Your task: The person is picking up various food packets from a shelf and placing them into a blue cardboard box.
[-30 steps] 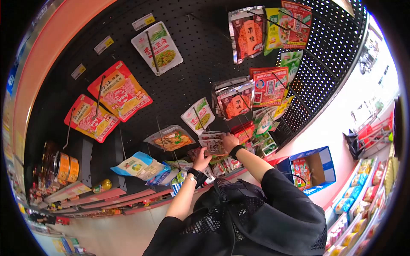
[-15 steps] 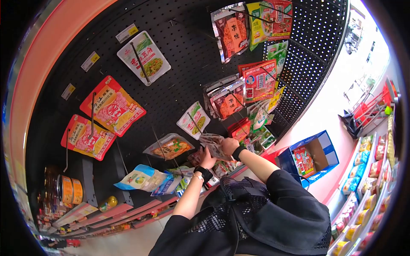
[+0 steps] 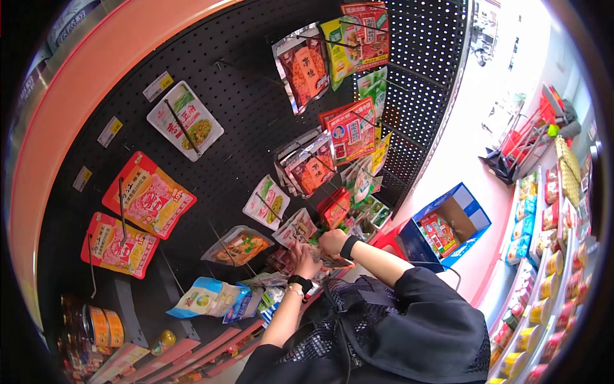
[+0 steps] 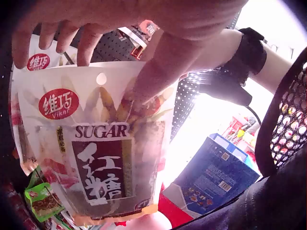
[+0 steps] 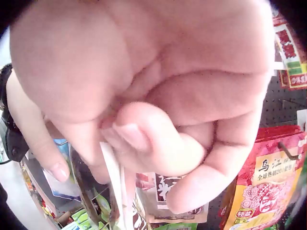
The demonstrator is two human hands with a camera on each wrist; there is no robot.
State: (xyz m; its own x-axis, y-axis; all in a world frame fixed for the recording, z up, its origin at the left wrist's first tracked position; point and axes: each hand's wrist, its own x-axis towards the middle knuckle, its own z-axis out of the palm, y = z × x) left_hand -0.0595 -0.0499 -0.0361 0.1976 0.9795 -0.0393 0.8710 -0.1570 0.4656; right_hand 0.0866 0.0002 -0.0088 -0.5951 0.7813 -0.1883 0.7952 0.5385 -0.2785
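In the left wrist view my left hand (image 4: 187, 19) reaches over a clear-windowed brown sugar pouch (image 4: 108, 167), its thumb on the front and its fingers behind the top edge. A second such pouch (image 4: 37, 62) shows behind it. My right hand (image 5: 168, 110) is curled, with thumb and forefinger pinching the edge of a pouch (image 5: 117, 201) seen side-on; another brown sugar pouch (image 5: 163, 203) is partly covered by the fingers. From the head view, both hands work close together below a pouch (image 3: 296, 226) at the lower pegboard.
Red and yellow pickle packets (image 3: 148, 195), a white tofu packet (image 3: 185, 120) and red seasoning bags (image 3: 350, 131) hang from hooks on the black pegboard (image 3: 236, 96). A blue open carton (image 3: 470, 221) stands to the right. Blue-topped bags (image 3: 208, 297) hang at lower left.
The head view has shifted, so the pegboard goods sit further left and lower. Both hands have dropped from the hanging pouch to just below it.
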